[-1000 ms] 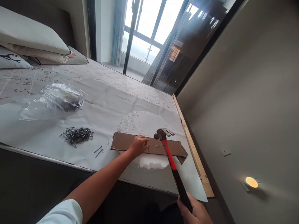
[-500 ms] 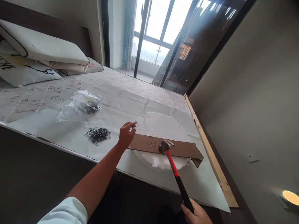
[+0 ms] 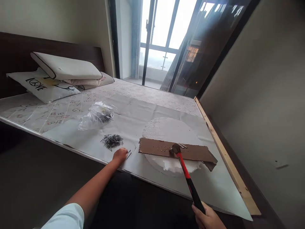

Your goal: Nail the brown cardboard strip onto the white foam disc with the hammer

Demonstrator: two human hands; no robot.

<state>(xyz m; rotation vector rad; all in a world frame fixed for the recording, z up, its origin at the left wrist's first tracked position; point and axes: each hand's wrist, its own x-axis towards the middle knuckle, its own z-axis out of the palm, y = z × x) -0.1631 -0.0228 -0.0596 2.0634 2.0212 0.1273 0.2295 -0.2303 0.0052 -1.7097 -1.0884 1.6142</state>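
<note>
Head view: right hand (image 3: 207,217) slants claw hammer (image 3: 186,174) up-left.

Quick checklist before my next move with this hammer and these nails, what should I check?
1. Red-handled claw hammer gripped in the right hand: ok.
2. Hammer head resting on the brown cardboard strip: ok.
3. Strip lying across the white foam disc: ok.
4. Left hand clear of the strip: ok.
5. Nail held in the left hand: cannot tell, the fingers hide it.
6. Pile of dark nails within reach of the left hand: ok.
7. Marks along the strip are nails or holes: cannot tell, too small.
</note>
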